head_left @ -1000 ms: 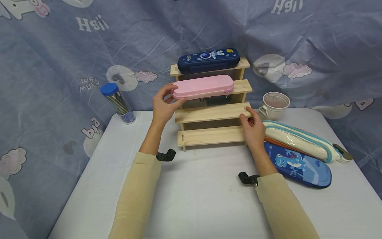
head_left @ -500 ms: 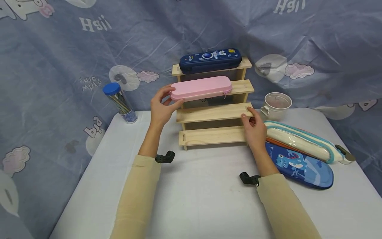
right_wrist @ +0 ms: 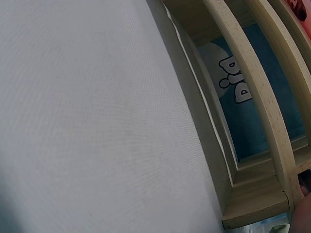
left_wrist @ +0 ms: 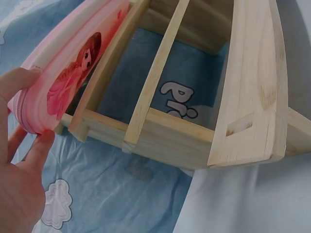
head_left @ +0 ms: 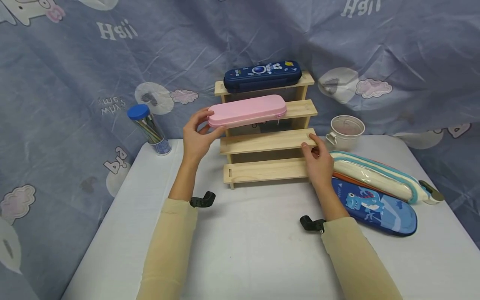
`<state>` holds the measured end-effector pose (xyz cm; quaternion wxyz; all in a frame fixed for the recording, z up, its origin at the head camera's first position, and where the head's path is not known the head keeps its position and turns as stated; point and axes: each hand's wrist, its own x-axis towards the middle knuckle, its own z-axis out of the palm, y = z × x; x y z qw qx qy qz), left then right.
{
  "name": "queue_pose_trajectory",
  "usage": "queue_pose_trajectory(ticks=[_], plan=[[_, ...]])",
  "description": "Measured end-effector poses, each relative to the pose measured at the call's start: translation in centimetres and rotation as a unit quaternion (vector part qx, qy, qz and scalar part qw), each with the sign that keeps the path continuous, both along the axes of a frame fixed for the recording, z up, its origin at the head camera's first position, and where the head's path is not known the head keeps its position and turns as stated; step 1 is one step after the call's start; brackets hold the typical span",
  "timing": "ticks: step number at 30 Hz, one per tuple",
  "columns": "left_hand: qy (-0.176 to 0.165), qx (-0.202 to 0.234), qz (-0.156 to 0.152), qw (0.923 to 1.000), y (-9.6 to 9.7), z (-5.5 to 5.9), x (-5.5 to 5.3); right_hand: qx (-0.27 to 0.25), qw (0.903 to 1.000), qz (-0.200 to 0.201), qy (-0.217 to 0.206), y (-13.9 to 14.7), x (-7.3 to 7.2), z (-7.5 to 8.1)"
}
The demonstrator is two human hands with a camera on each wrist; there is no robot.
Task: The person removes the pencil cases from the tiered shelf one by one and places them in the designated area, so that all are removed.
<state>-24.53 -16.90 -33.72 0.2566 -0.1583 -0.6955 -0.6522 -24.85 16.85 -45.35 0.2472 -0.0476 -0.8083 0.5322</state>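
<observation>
My left hand (head_left: 196, 139) pinches the left end of a pink pencil case (head_left: 247, 110), thumb below and fingers above. The case lies across the front of the second shelf from the top of a stepped wooden rack (head_left: 266, 141), its left end jutting past the rack. In the left wrist view a girl's picture shows on the case's face (left_wrist: 73, 82). With thumb and fingers, my right hand (head_left: 320, 166) grips the right end of the third shelf. A navy space-themed pencil case (head_left: 262, 77) sits on the top shelf. In the right wrist view only a sliver of hand (right_wrist: 302, 216) shows.
Right of the rack lie a cream pencil case with teal trim (head_left: 375, 177) and a blue dinosaur pencil case (head_left: 378, 206). A white cup (head_left: 345, 135) stands behind them. At the left leans a blue-lidded clear tube (head_left: 150, 131) of sticks. A patterned curtain hangs behind.
My left hand has shifted a little to the left, drawing the pink pencil case along the second shelf. My right hand keeps its grip on the rack.
</observation>
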Motion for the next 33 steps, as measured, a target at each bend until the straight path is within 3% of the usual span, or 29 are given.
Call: queue_pose_trajectory(ticks=[20, 27, 33], plan=[[0.007, -0.011, 0.028, 0.9995, -1.7, -0.7, 1.5, 0.004, 0.9999, -0.004, -0.011, 0.0, 0.1, 0.1], [0.014, -0.010, 0.032, 0.9993, -3.0, -0.7, 2.5, 0.003, 0.9999, -0.005, -0.010, 0.0, 0.3, 0.0], [0.013, -0.004, 0.053, 0.9985, -4.4, -0.8, 3.4, 0.003, 1.0000, -0.002, -0.003, 0.0, 0.2, 0.2]])
